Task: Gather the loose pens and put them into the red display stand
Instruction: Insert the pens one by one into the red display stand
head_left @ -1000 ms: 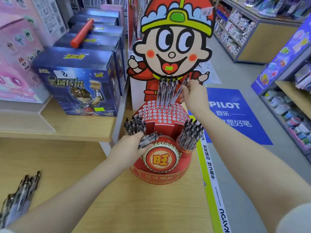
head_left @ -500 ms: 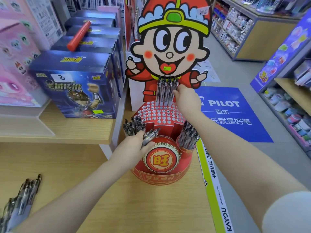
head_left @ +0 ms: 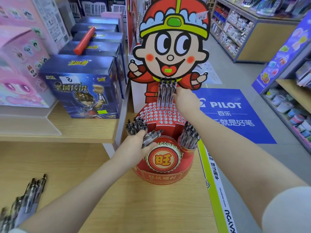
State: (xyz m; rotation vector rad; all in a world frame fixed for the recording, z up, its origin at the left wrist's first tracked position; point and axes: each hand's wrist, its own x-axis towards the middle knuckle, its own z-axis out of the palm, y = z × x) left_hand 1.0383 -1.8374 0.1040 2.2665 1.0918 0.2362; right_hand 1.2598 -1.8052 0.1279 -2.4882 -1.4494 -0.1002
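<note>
Where pale wooden shelf (head_left: 151,207) meets grey shop floor (head_left: 252,78), left hand (head_left: 136,147) grips clear plastic pens (head_left: 152,136) beside round red cardboard stand (head_left: 168,174), right hand (head_left: 185,100) pinching an upright pen (head_left: 171,91).

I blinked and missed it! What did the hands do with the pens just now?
The right hand came down from holding one slanted pen above the red round cardboard display stand and now rests at the upright row of clear black-capped pens standing in its holes; that pen looks seated. The left hand still grips its bundle of spare pens. The loose pens on the wooden shelf haven't moved.
</note>
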